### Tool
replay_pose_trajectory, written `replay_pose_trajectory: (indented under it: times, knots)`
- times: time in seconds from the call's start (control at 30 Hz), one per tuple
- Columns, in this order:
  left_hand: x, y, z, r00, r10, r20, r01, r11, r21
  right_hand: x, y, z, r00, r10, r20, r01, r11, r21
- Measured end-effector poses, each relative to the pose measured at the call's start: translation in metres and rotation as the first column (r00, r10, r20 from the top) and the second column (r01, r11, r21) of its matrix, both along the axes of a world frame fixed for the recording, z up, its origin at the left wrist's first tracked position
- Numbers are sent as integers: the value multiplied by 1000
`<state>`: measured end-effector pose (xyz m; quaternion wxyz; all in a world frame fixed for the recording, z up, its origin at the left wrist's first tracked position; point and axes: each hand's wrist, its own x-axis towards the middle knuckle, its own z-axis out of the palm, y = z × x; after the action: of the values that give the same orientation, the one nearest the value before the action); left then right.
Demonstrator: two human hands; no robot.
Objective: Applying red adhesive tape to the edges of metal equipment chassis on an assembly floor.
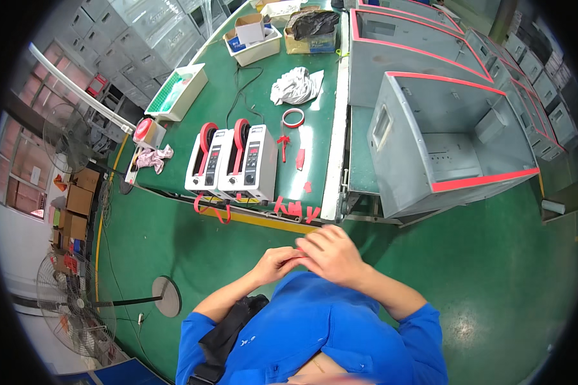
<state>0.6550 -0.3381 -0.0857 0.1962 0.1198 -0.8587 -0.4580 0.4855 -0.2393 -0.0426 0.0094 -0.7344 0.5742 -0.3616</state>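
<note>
My left hand (279,264) and my right hand (332,255) meet in front of my chest, just off the table's near edge. The left fingers are pinched together, and a sliver of red tape (300,251) shows between the hands. Slightly blurred, the right fingers bend over the same spot and hide most of it. Beyond the hands, two white tape dispensers (253,163) stand side by side, loaded with red tape rolls (240,142). A looped red strip (213,212) hangs from their fronts. Several short red tape pieces (295,209) stick to the table edge.
On the green table (237,77) lie a tape ring (293,118), a white cloth (296,86) and a cable. Bins (253,48) stand farther back. At right, grey metal cabinets (392,167) carry red tape on their rims. Standing fans (74,301) are at left.
</note>
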Motion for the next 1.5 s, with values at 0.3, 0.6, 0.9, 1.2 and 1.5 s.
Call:
replay_pose_trajectory:
  times: [0.3, 0.6, 0.9, 1.2, 1.5]
  knots:
    - [-108, 19, 49, 946, -318, 66, 314, 947, 74, -105, 115, 57, 923, -378, 78, 369, 923, 106]
    - [-187, -79, 110, 918, -333, 214, 334, 942, 32, -153, 156, 82, 656, -600, 457, 564, 793, 231]
    - [-278, -181, 142, 961, -268, 70, 246, 942, 230, -166, 107, 77, 302, -579, 757, 562, 750, 349]
    - [-341, -228, 117, 953, -304, -15, 278, 848, 451, -177, 73, 64, 310, -681, 664, 723, 622, 301]
    - [-385, -233, 109, 966, -256, -37, 217, 724, 655, -175, 63, 68, 3, -619, 785, 621, 617, 484]
